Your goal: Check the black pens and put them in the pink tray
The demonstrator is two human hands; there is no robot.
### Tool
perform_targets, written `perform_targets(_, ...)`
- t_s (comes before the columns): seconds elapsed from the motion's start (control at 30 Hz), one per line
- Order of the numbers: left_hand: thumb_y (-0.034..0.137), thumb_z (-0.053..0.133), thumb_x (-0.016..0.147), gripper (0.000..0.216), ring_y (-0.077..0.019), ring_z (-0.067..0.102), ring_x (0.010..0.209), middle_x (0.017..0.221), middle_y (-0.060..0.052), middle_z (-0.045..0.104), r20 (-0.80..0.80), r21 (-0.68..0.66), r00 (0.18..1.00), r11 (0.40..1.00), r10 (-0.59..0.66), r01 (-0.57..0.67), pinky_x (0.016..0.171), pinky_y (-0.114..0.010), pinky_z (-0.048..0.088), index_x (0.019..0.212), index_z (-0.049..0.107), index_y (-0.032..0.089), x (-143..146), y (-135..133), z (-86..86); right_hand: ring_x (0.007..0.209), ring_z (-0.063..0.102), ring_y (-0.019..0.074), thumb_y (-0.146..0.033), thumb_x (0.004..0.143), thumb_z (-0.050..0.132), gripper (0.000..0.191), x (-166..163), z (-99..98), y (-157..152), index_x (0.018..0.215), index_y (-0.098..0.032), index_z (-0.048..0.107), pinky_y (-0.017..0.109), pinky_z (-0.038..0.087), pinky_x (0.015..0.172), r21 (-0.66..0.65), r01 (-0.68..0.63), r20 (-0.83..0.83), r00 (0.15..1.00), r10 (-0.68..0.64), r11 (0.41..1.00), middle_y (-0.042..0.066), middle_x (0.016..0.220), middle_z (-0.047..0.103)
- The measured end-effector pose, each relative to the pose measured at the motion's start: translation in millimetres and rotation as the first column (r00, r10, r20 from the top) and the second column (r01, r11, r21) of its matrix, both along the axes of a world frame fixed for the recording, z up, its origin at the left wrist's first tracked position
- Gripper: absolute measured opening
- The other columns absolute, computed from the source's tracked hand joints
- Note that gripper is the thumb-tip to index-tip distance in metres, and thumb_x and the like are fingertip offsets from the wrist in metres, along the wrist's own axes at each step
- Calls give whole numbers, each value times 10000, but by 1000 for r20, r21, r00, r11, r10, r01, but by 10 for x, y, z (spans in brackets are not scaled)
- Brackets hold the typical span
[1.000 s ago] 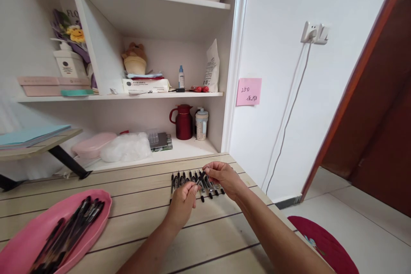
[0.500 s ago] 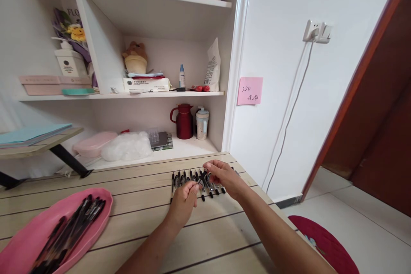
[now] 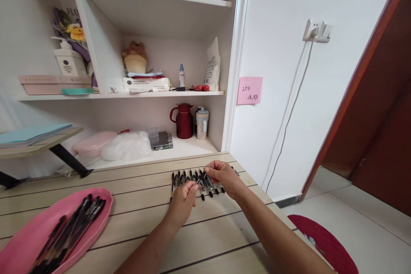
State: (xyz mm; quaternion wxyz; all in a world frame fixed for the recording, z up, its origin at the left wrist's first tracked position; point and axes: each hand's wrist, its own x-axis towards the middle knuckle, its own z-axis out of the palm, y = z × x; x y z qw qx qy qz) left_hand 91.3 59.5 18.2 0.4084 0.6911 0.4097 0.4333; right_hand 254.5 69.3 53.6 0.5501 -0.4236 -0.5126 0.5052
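Observation:
Above a row of black pens on the wooden table, both hands meet at one slanted pen with a dark grip and a clear barrel. My left hand is closed, thumb and forefinger pinching the pen's lower end. At the upper end, the closed fingers of my right hand pinch the pen near its tip. What exactly lies between those fingertips is partly hidden. The pens in the row lie side by side, some of them behind my hands.
A pink tray with several dark pens stands at the left front. Behind the table is a white shelf with a red jug, a tumbler and a white plastic bag. A small riser stands at the left.
My right hand's fingertips have shifted very slightly at the pen's upper end. My left hand and the pens on the table look the same.

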Motion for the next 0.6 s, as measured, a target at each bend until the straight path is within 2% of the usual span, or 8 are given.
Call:
perform_targets(0.17,435,434,758,337,-117,395,440,408,47,429,-6,-9,1000,1000,5,-5,500,-215,313,779,620,154,6,-5,10,417,390,54,-405,578,669,295,-3,-23,12,708,-165,558,193,249,400,-21,-32,-10,999,32,999,-52,517,479)
perform_targets(0.3,431,427,764,330,-113,393,439,404,53,427,-26,24,1000,1000,4,-4,509,-216,314,772,617,162,3,2,1,404,370,50,-381,558,688,276,11,-45,26,632,-165,532,194,247,403,-23,-29,-11,1000,28,999,-66,476,444)
perform_targets(0.47,429,423,769,330,-115,397,453,415,51,432,-41,10,999,1000,7,-7,517,-217,319,792,611,159,-3,10,-4,430,396,46,-319,579,680,258,35,-43,18,768,-172,585,191,254,414,-16,-112,-27,993,112,994,-55,559,495)
perform_targets(0.6,437,419,769,343,-114,390,446,411,53,424,-67,13,998,1000,3,-3,501,-216,306,792,616,157,-11,5,14,413,364,41,-289,576,678,197,43,-52,25,688,-157,584,193,244,409,-11,-106,-48,993,105,994,-57,518,479)
